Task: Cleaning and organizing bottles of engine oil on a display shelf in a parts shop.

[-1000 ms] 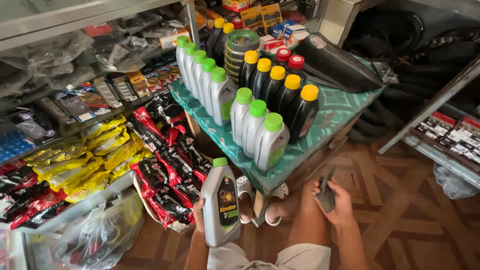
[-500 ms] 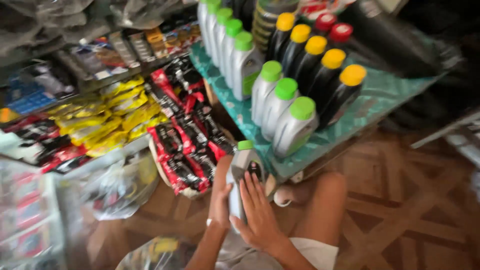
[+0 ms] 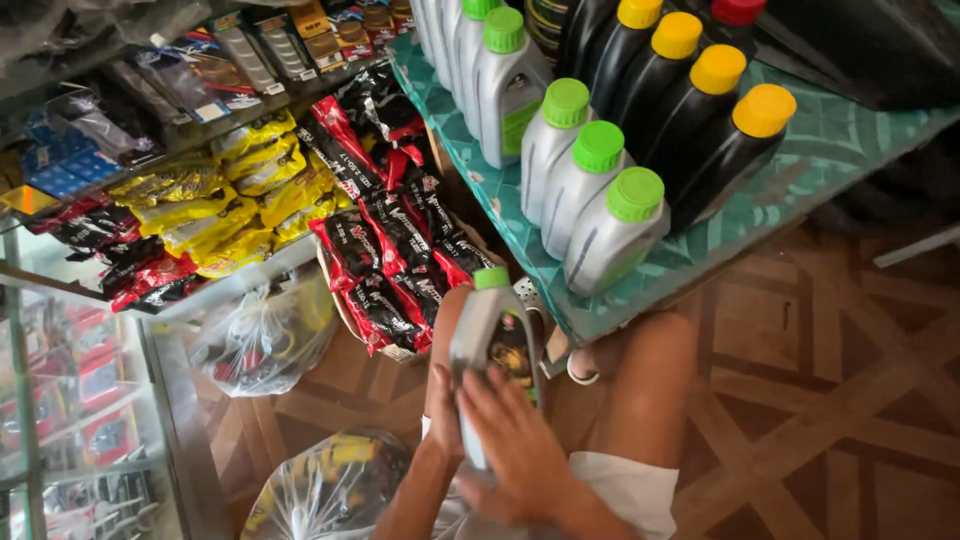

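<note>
A grey plastic bottle (image 3: 488, 345) with a green screw cap and a dark label stands upright at about 6 o'clock in the view, above the person's lap. The left hand (image 3: 441, 412) wraps its back edge, fingers pressed to the plastic; the right hand (image 3: 512, 440) lies spread flat across its front. At 1 o'clock, the table (image 3: 740, 225) with a teal patterned cover carries rows of matching grey bottles (image 3: 600, 200) and black bottles (image 3: 700, 130) with yellow caps. At 7 o'clock, a clear plastic bag (image 3: 325, 490) holds yellow and dark packets.
</note>
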